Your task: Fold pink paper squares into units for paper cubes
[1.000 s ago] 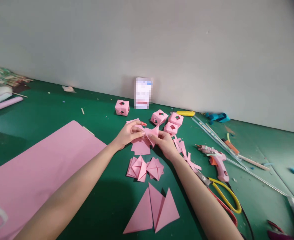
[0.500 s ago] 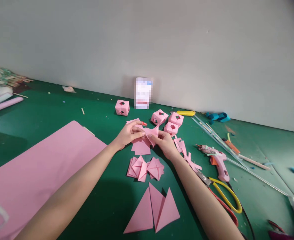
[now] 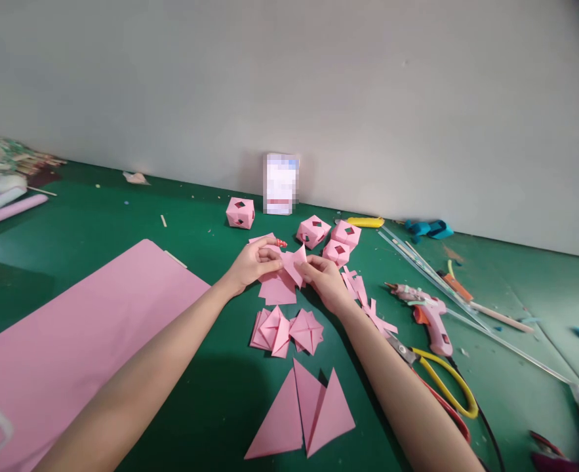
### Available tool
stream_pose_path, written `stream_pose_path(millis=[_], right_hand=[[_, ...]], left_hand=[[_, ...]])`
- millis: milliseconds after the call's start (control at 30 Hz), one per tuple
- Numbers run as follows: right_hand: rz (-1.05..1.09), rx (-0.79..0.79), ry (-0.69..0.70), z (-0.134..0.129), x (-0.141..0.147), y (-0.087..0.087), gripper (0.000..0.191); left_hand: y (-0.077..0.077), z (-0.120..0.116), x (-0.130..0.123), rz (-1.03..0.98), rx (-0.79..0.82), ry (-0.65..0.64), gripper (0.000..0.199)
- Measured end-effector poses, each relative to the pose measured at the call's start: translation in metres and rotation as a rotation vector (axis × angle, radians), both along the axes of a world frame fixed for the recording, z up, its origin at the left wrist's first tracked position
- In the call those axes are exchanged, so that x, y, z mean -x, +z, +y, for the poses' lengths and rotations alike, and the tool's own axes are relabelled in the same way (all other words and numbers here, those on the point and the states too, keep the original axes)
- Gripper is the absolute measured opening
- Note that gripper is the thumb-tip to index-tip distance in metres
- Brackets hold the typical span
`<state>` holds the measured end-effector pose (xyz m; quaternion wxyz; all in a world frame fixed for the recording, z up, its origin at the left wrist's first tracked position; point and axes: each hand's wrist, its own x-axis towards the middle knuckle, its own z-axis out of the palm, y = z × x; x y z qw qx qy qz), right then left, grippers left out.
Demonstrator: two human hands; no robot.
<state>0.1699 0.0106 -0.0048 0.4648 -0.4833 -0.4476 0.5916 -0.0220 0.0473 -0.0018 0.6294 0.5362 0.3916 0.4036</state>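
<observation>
Between my hands is a small folded piece of pink paper (image 3: 294, 264). My left hand (image 3: 254, 263) pinches its left side between thumb and fingers. At its right side, my right hand (image 3: 326, 280) is closed on a raised flap. Beneath lie flat pink paper pieces (image 3: 277, 290). Nearer to me are a stack of folded pink pieces (image 3: 269, 331) and a folded piece beside it (image 3: 307, 332). Pink paper triangles (image 3: 275, 423) lie closest. Beyond my hands stand pink paper boxes with diamond holes (image 3: 313, 232), one of them apart at the left (image 3: 240, 213).
A large pink sheet (image 3: 122, 314) covers the left of the green table. To the right lie paper scraps (image 3: 378, 321), yellow-and-red-handled scissors (image 3: 446, 380), a pink glue gun (image 3: 429, 314), clear sticks and a yellow cutter (image 3: 365, 222). A blurred upright card or screen (image 3: 280, 183) leans against the wall.
My right hand's fingers have shifted slightly on the folded paper, and its right flap stands more upright and further left. My left hand has barely moved.
</observation>
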Motion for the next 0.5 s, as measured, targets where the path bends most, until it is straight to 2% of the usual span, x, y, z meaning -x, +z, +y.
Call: stream_pose_path(millis=[500], right_hand=[[0.058, 0.049, -0.013, -0.0013, 0.0006, 0.0036, 0.035]], left_hand=[[0.0061, 0.0012, 0.0074, -0.018, 0.079, -0.05, 0.052]])
